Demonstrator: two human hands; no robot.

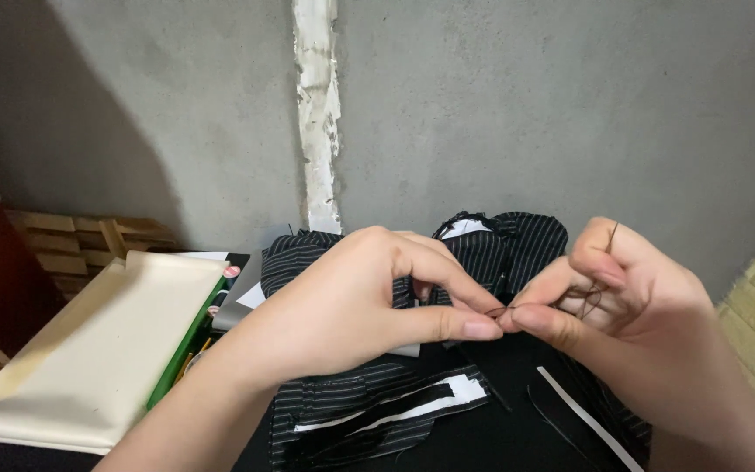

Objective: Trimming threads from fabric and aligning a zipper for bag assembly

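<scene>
My left hand [369, 297] and my right hand [622, 297] meet fingertip to fingertip above a pile of black pinstriped fabric [482, 249]. Both pinch a thin dark thread [504, 310] where the tips touch; the thread loops up over my right forefinger [612, 234]. Whether a needle sits between the fingertips is too small to tell. A black striped piece with white edging [395, 411] lies flat below my left wrist.
A folded cream cloth [98, 350] lies at the left over a green-edged box [181, 358]. Wooden slats [72, 245] stand behind it. A grey concrete wall with a white plaster strip [316, 114] rises at the back. A thin white strip [583, 415] lies on the black surface.
</scene>
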